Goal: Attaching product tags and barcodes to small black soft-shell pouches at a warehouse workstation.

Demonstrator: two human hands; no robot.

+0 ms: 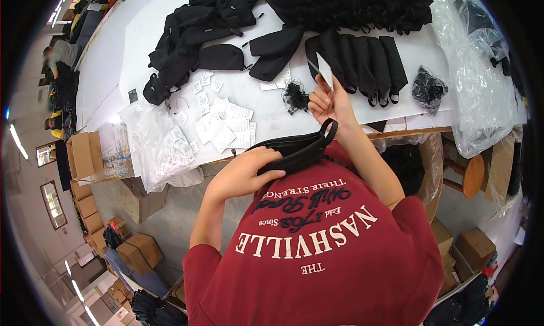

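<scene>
My left hand [245, 170] is closed on a black fabric pouch [303, 147], which lies against my body at the table's near edge. The pouch has a zip-like seam along its top and a strap loop at its right end. In my right hand [333, 105], raised over the table, a white hang tag [324, 72] is pinched between thumb and fingers. A second, darker edge shows beside that tag. Just left of the right hand lies a tangle of black cords [295, 96]. A row of black pouches [362, 65] rests beyond the right hand.
Loose white printed labels [226, 125] lie on the white table, next to a clear plastic bag [156, 142]. More black pouches [204, 28] are heaped at the far side. At the right are a small bag of black cords [428, 90] and large plastic wrapping [473, 76]. Cardboard boxes [140, 252] stand below.
</scene>
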